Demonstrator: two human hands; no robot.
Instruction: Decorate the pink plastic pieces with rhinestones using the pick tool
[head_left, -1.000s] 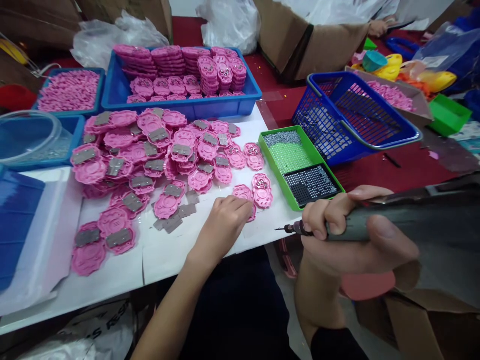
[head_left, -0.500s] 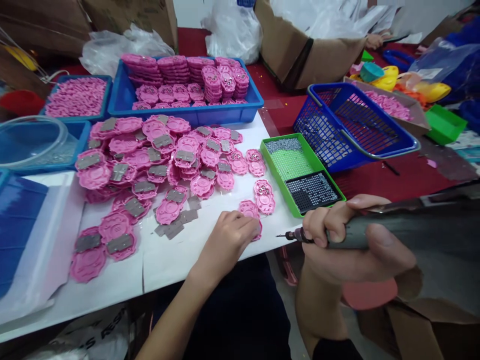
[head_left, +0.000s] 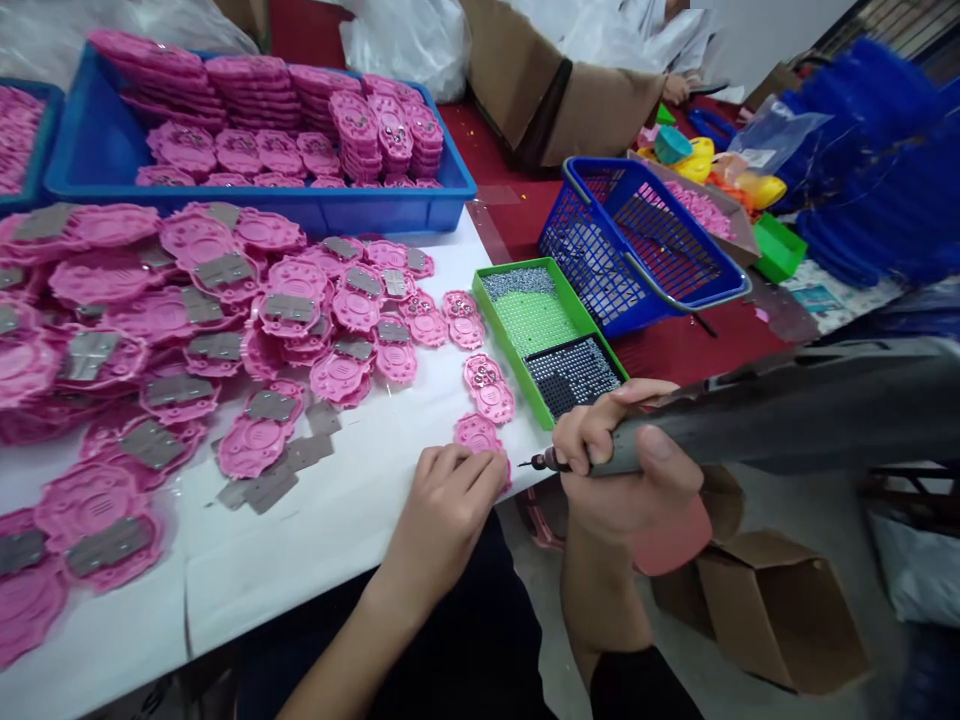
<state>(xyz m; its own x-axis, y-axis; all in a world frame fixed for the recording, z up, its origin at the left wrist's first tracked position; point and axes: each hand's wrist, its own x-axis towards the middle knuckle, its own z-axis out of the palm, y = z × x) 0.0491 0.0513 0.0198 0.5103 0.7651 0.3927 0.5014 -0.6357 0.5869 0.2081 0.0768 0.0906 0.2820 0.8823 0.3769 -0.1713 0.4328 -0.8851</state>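
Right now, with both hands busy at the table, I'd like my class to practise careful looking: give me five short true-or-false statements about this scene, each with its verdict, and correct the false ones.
1. The green tray holds a smaller black tray. True.
2. The right hand holds a grey tool with a thin bit. True.
3. The thin bit points into the black tray. False: it points toward the left hand, which partly covers a pink piece.
4. The green tray holds stacked pink parts. False: the pink stacks are in a blue tray.
5. A blue basket stands beside the green tray. True.
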